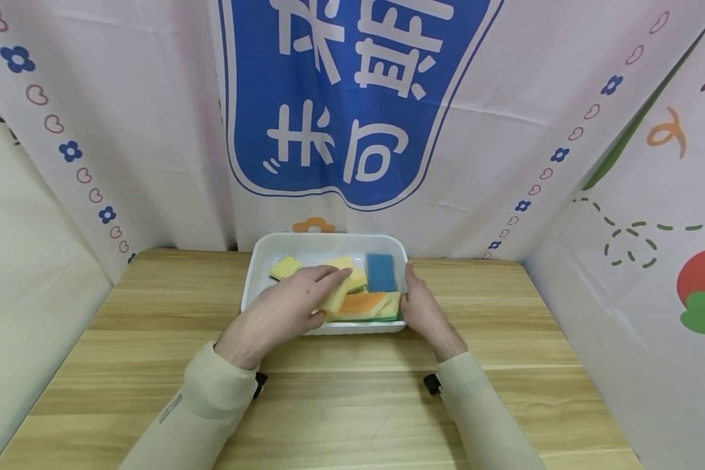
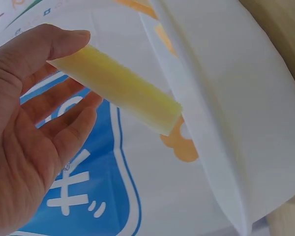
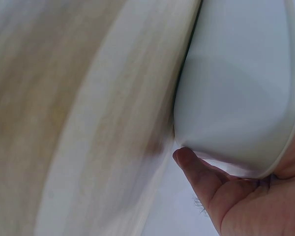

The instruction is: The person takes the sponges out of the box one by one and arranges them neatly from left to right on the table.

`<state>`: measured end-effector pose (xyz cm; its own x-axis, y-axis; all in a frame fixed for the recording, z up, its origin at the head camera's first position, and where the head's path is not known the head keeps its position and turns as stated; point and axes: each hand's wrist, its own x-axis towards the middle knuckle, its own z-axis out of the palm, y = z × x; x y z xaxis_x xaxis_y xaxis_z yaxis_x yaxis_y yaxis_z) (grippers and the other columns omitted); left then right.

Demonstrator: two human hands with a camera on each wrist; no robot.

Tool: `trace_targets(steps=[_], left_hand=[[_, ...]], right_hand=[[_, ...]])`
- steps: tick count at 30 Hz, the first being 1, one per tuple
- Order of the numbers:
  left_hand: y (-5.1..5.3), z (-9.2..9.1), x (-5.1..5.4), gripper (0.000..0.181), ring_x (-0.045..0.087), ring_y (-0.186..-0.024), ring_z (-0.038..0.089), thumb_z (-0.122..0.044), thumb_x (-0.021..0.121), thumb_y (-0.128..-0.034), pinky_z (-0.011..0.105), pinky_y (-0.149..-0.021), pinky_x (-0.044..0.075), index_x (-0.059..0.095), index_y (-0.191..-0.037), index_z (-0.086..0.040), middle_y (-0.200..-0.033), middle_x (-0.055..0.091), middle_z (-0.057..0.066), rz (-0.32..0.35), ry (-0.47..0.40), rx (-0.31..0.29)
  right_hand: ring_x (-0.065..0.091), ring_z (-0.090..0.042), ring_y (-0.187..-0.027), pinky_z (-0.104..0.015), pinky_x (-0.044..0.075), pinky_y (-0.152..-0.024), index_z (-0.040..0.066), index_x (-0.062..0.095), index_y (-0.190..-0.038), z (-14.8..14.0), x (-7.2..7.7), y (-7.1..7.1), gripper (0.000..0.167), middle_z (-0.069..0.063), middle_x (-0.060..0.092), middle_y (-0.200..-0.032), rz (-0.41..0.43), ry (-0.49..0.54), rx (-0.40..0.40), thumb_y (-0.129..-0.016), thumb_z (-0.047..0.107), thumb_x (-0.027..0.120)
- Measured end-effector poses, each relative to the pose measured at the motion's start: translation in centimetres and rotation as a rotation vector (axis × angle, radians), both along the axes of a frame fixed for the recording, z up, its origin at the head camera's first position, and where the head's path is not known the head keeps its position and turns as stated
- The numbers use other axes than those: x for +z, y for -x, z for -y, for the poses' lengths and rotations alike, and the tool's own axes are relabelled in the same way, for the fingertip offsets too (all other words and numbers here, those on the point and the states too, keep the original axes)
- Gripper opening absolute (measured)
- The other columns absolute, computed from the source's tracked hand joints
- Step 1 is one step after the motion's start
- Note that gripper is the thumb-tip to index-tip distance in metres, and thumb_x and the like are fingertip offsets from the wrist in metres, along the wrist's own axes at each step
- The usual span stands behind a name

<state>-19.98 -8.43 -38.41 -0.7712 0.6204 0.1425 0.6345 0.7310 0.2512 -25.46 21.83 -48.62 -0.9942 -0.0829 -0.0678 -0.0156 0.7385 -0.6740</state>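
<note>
My left hand pinches a yellow sponge between thumb and fingers, holding it tilted above the near side of a white plastic tub. Inside the tub lie a blue sponge at the right, a small yellow sponge at the left, and an orange-topped sponge near the front. Another yellow sponge sits mid-tub, partly behind the left hand. At the tub's right end, my right hand holds the side wall; a fingertip against its lower corner shows in the right wrist view.
The tub stands at the back of a wooden table, close to a hanging white curtain with a blue printed panel. Printed cloth walls flank the table. Black wrist straps show at both cuffs.
</note>
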Motion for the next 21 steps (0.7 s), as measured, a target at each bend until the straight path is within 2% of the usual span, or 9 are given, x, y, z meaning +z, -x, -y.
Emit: trace_targets(steps=[4,12,16,21], left_hand=[[-1.0,0.3,0.3,0.088,0.069,-0.152,0.04,-0.008,0.095,-0.0985,0.058,-0.128,0.06,0.053,-0.176,-0.013,-0.168,0.067,0.017,-0.019,0.006,-0.008],[-2.7,0.8,0.5,0.086,0.074,-0.145,0.038,-0.002,0.097,-0.093,0.053,-0.124,0.063,0.059,-0.17,-0.008,-0.159,0.073,0.018,-0.124,0.003,-0.071],[-3.4,1.0,0.8,0.087,0.076,-0.141,0.037,-0.003,0.097,-0.0924,0.053,-0.121,0.065,0.058,-0.17,-0.008,-0.157,0.073,0.019,-0.125,0.009,-0.099],[-4.3,1.0,1.1,0.086,0.077,-0.137,0.036,-0.007,0.099,-0.0937,0.053,-0.116,0.067,0.059,-0.17,-0.009,-0.155,0.074,0.017,-0.073,0.033,-0.106]], right_hand=[[0.035,-0.047,-0.177,-0.064,0.039,-0.14,-0.002,0.006,-0.186,0.0,0.0,0.1,0.071,-0.032,0.027,-0.19,-0.007,0.0,0.004,-0.121,0.0,0.036],[0.036,-0.047,-0.176,-0.065,0.041,-0.139,-0.002,0.006,-0.186,-0.1,-0.1,0.1,0.072,-0.033,0.027,-0.19,0.001,-0.007,0.004,-0.121,-0.001,0.036],[0.036,-0.047,-0.176,-0.065,0.042,-0.138,-0.001,0.006,-0.186,0.0,-0.1,0.1,0.072,-0.033,0.028,-0.19,0.008,-0.007,-0.003,-0.121,0.0,0.037],[0.037,-0.047,-0.176,-0.065,0.043,-0.138,-0.001,0.007,-0.186,0.0,0.0,0.1,0.072,-0.034,0.029,-0.189,0.008,-0.008,-0.005,-0.121,0.0,0.038]])
